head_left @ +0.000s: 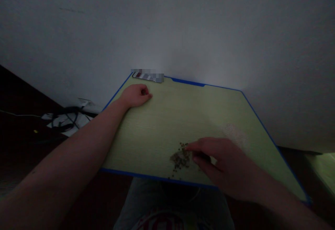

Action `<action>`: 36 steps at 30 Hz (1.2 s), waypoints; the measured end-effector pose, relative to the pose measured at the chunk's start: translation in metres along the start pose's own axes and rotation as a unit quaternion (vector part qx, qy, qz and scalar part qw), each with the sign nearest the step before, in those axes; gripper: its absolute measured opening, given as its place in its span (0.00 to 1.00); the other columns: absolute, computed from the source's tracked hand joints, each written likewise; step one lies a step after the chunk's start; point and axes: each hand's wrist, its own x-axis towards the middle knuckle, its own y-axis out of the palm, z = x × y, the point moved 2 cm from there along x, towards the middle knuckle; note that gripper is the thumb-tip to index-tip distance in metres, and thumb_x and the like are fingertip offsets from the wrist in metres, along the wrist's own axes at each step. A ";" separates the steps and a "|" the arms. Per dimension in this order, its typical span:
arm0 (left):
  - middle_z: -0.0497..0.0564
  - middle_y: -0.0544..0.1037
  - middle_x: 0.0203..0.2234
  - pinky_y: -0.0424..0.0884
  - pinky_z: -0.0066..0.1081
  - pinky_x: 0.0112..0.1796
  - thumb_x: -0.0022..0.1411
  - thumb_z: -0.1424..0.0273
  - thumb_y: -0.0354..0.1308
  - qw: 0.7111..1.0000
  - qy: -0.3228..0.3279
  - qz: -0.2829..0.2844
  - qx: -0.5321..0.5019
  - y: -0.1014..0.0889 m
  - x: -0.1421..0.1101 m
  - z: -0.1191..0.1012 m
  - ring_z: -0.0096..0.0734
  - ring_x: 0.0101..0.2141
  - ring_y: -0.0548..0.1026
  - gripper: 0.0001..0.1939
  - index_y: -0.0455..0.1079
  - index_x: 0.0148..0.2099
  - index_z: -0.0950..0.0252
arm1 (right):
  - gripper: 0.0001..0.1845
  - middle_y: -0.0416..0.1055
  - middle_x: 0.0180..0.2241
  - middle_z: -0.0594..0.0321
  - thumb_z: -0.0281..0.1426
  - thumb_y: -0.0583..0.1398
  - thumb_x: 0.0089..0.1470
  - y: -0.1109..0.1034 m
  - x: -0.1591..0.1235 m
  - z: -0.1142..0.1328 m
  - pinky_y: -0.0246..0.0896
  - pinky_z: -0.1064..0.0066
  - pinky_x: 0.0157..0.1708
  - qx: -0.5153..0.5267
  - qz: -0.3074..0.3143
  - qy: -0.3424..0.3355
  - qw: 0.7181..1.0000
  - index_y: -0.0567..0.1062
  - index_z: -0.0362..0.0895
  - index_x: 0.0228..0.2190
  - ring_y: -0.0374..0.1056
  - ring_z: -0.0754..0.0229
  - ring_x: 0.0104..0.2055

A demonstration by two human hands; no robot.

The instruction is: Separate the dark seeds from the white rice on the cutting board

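On a pale yellow-green board with a blue edge (167,118), my left hand (136,96) rests near the far left, its fingers curled in and nothing seen in them. My right hand (222,158) is over the near part of the board, index finger stretched out and thumb apart from it. That fingertip is at the edge of a loose heap of small dark round pieces (180,159), too small to name. Several of them lie scattered around the heap. A patch of tiny whitish grains (234,134) lies beyond my right hand, partly hidden by it.
A phone (148,77) lies at the board's far left corner, partly blurred. Behind the board stands a pale wall (167,24). Black cables (69,115) and white items are on the left, below the board. My legs are under the near edge.
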 end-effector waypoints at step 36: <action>0.52 0.76 0.28 0.60 0.33 0.29 0.55 0.54 0.54 1.000 -0.009 0.010 0.004 0.000 0.000 0.000 0.34 0.29 0.70 0.17 0.70 0.33 0.63 | 0.19 0.80 0.38 0.57 0.24 0.51 0.58 0.039 -0.033 -0.015 0.72 0.62 0.40 0.016 -0.021 0.065 0.998 0.78 0.44 0.45 0.76 0.56 0.39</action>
